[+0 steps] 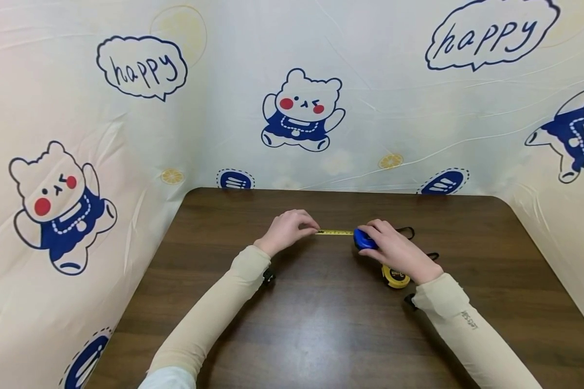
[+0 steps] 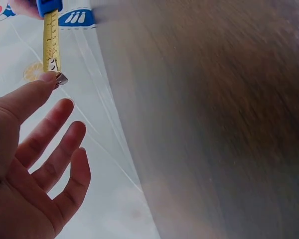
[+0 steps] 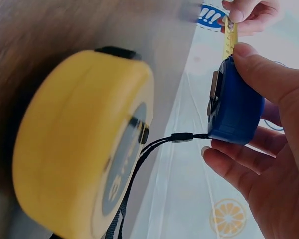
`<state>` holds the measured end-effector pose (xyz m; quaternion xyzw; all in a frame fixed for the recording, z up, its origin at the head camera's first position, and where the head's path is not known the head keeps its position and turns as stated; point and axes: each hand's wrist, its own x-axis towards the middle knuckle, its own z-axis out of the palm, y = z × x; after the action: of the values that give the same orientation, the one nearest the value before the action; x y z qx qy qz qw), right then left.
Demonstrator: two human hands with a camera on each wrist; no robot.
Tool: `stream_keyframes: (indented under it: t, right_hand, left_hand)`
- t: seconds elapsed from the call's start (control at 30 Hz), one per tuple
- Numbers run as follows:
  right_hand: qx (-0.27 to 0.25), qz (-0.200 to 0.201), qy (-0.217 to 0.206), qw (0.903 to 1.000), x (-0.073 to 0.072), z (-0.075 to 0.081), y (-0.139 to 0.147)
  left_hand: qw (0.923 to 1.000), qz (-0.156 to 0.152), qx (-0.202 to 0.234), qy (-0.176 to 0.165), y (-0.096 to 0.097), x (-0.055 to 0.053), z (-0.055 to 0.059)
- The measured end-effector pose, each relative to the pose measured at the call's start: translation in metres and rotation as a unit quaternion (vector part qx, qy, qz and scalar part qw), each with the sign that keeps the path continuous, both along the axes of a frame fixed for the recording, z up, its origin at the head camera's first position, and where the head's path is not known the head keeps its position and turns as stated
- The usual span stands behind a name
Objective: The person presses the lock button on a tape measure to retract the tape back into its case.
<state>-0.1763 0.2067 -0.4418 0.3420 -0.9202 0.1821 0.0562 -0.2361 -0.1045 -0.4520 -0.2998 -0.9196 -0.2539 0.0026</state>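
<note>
A blue tape measure [image 1: 364, 240] is held in my right hand [image 1: 391, 248], thumb and fingers around its case. From it a short length of yellow blade [image 1: 336, 232] runs left to my left hand [image 1: 288, 229]. In the left wrist view the left thumb [image 2: 32, 94] presses on the blade's metal end hook [image 2: 61, 79], while the other fingers are loosely spread below. A yellow tape measure [image 1: 395, 277] lies on the table under my right wrist, and it looms large in the right wrist view. A black wrist strap [image 3: 174, 138] trails from the blue case.
The dark wooden table [image 1: 292, 324] ends at a back edge against a pale printed cloth [image 1: 224, 108] with bears and "happy" bubbles. More of that cloth hangs at both sides. Black cord loops [image 1: 409, 232] show beyond my right hand.
</note>
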Motion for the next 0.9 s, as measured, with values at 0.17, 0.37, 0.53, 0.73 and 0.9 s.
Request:
stream_keyframes:
  t: [0.17, 0.37, 0.53, 0.73, 0.9]
  right_hand:
    - [0.003, 0.001, -0.004, 1.0, -0.001, 0.001, -0.005]
    - [0.001, 0.004, -0.012, 0.9999, -0.002, 0.0, -0.012]
    - [0.004, 0.008, -0.011, 0.9999, -0.002, -0.001, -0.016]
    - [0.005, 0.014, -0.009, 0.9999, -0.003, -0.001, -0.02]
    - [0.008, 0.01, -0.012, 0.9999, -0.003, -0.003, -0.021]
  left_hand:
    - [1.0, -0.004, 0.003, -0.003, 0.005, 0.001, 0.001]
    - [0.9999, -0.012, 0.003, -0.003, 0.011, 0.001, 0.002]
    - [0.9997, -0.02, 0.005, -0.016, 0.016, 0.003, 0.005]
    - [0.9995, -0.025, 0.001, -0.019, 0.021, 0.004, 0.005]
    - [0.9995, -0.022, 0.001, -0.022, 0.023, 0.004, 0.005]
